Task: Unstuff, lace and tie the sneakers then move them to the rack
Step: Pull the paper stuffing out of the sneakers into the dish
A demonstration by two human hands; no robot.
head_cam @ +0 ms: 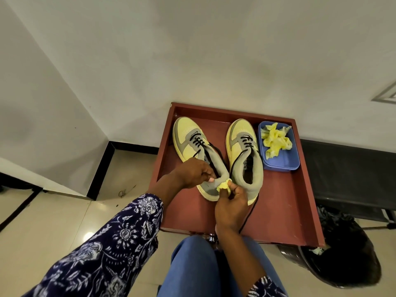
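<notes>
Two yellow and grey sneakers with loose black laces lie side by side in a red-brown tray (285, 211). My left hand (194, 172) grips the heel collar of the left sneaker (188, 136). My right hand (230, 205) pinches a yellow wad of stuffing (224, 185) at that sneaker's opening. The right sneaker (245, 151) stands open and hollow, its lace trailing toward the tray's near edge.
A blue plastic box (280, 162) holding crumpled yellow stuffing sits at the tray's back right. A black bench (351, 174) runs along the right wall, with a dark bin with a black bag (342, 249) below it. My knee in blue jeans is just below the tray.
</notes>
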